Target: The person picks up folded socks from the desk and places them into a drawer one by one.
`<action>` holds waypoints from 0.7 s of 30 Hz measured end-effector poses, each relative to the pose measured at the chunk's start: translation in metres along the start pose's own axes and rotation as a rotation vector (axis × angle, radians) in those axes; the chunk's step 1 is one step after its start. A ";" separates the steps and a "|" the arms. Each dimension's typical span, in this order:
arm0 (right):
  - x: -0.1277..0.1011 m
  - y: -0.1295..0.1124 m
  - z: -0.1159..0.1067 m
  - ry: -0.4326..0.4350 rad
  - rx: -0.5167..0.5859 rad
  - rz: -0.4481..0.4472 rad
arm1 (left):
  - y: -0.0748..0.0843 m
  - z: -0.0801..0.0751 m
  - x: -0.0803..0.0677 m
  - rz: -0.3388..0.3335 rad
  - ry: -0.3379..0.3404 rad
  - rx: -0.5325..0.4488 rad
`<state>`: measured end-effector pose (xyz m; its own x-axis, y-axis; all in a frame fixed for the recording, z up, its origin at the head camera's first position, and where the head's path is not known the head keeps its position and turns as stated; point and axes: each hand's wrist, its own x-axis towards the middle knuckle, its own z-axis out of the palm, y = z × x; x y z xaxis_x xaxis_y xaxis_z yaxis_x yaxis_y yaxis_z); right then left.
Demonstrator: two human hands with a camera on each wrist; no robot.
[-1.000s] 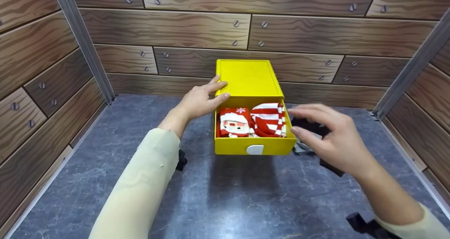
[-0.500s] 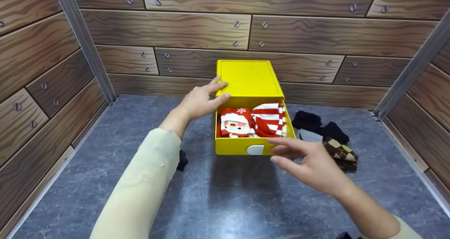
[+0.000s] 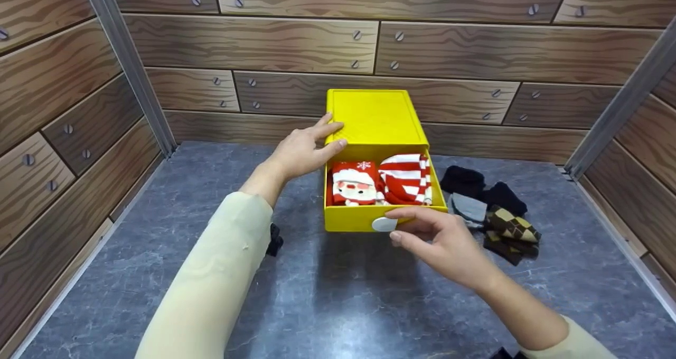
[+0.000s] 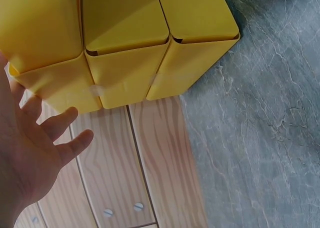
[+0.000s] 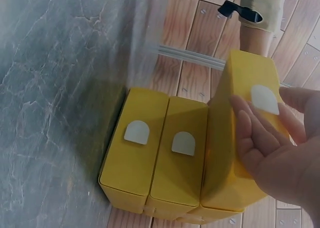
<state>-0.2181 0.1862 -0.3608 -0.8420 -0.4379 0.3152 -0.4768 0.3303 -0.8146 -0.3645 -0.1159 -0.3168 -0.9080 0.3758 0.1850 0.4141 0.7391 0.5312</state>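
Note:
In the head view a yellow drawer box (image 3: 375,117) stands with its top drawer (image 3: 348,219) pulled out. Inside lie a folded red sock with a Santa face (image 3: 355,186) and a red-and-white striped sock (image 3: 404,179), side by side. My left hand (image 3: 301,150) rests on the box's upper left edge, fingers spread and extended. Across the drawer's front, my right hand (image 3: 443,245) has its fingertips beside the white tab (image 3: 384,224), the index finger at the drawer's rim. The right wrist view has these loosely bent fingers (image 5: 262,138) against the drawer front.
Several folded socks lie right of the box: black socks (image 3: 462,180), a grey sock (image 3: 467,208) and argyle socks (image 3: 512,226). Two lower drawers (image 5: 180,143) sit closed under the top one. Wood-patterned walls (image 3: 296,42) surround the grey marbled surface (image 3: 222,295).
My right hand has moved left and nearer, from the drawer's right side to its front by the white tab, uncovering the socks at right. Left hand and drawer have stayed put.

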 end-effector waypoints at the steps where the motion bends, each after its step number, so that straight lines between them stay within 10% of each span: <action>1: 0.001 0.000 0.001 0.015 0.001 0.002 | 0.000 0.000 0.000 -0.002 0.000 0.003; 21: 0.044 0.016 0.005 0.162 -0.154 0.020 | 0.003 -0.003 0.001 -0.008 -0.035 0.038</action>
<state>-0.2613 0.1679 -0.3631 -0.8750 -0.2946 0.3841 -0.4825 0.4668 -0.7412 -0.3644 -0.1153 -0.3122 -0.9087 0.3890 0.1516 0.4099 0.7623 0.5009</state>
